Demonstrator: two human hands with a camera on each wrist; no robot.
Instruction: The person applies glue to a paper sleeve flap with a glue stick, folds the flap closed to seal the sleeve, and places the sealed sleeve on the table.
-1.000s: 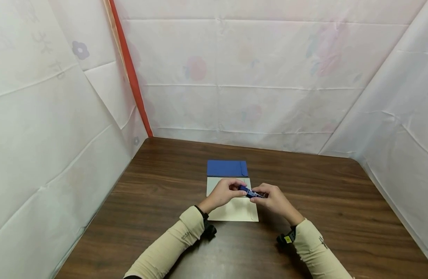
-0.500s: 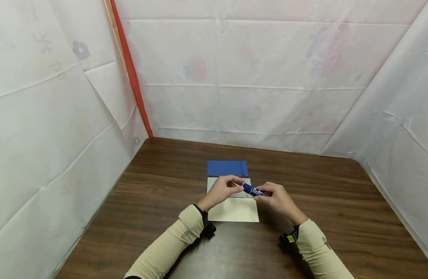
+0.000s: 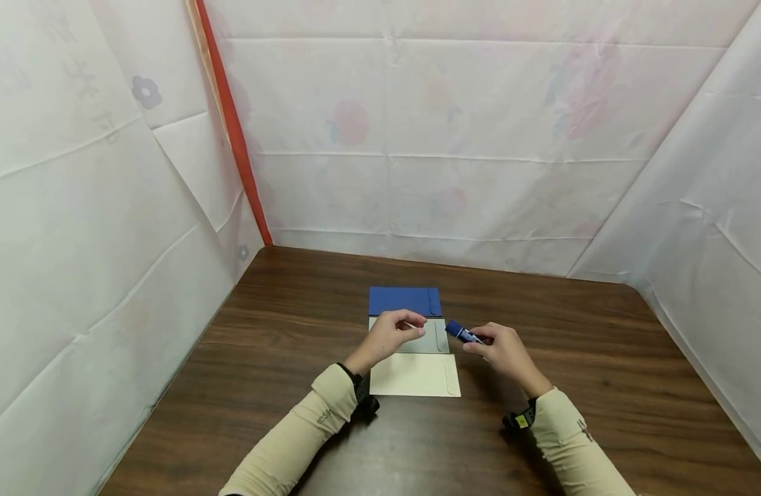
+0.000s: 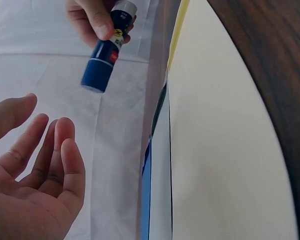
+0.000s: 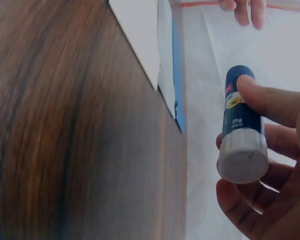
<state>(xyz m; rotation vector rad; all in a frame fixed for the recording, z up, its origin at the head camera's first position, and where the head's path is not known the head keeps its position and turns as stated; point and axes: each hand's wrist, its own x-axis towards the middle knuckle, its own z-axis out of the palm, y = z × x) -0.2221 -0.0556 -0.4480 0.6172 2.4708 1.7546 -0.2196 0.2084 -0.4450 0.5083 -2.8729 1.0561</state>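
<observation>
A dark blue glue stick [image 3: 463,332] with a white base is pinched by my right hand [image 3: 504,351], above the table and just right of the envelopes. In the right wrist view the white end of the glue stick [image 5: 243,155] faces the camera, and its blue cap is on. My left hand [image 3: 389,337] hovers over the grey envelope [image 3: 439,337], fingers loosely bent and holding nothing. The left wrist view shows that hand [image 4: 40,175] apart from the glue stick [image 4: 107,55]. Nearer me lies a cream envelope [image 3: 411,375]; a blue envelope [image 3: 399,300] lies farthest.
The three envelopes lie in a column on the brown wooden table [image 3: 281,331]. White printed sheets [image 3: 479,138] hang behind and on both sides of the table. A red strip [image 3: 231,131] runs down the back left corner.
My left hand has let go of the glue stick's capped end and drawn slightly left. The right hand has carried the glue stick a little to the right.
</observation>
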